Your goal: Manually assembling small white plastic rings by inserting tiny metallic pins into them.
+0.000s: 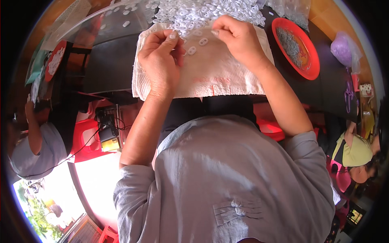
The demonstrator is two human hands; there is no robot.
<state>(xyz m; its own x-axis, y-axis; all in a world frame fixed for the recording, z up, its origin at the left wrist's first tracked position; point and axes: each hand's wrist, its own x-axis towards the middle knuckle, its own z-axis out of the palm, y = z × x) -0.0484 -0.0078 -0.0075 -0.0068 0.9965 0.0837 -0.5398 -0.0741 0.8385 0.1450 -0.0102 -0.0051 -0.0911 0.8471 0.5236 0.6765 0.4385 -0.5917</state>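
My left hand (162,54) is closed over the left part of a cream cloth (227,83), thumb pressed to the curled fingers. A bit of a white plastic piece shows at its fingertips, mostly hidden. To the right, my right hand (240,39) pinches thumb and forefinger together above the cloth; anything between them is too small to make out. Between the hands a few loose white oval pieces with two holes (203,41) lie on the cloth. Just beyond my fingers spreads a large heap of the same white pieces (210,11).
A red plate (313,69) holding thin grey metal bits (289,45) stands right of the cloth on the dark table (109,67). Clear plastic (117,24) lies at the far left. A purple bag (341,49) sits far right. Other people (38,150) are at both sides.
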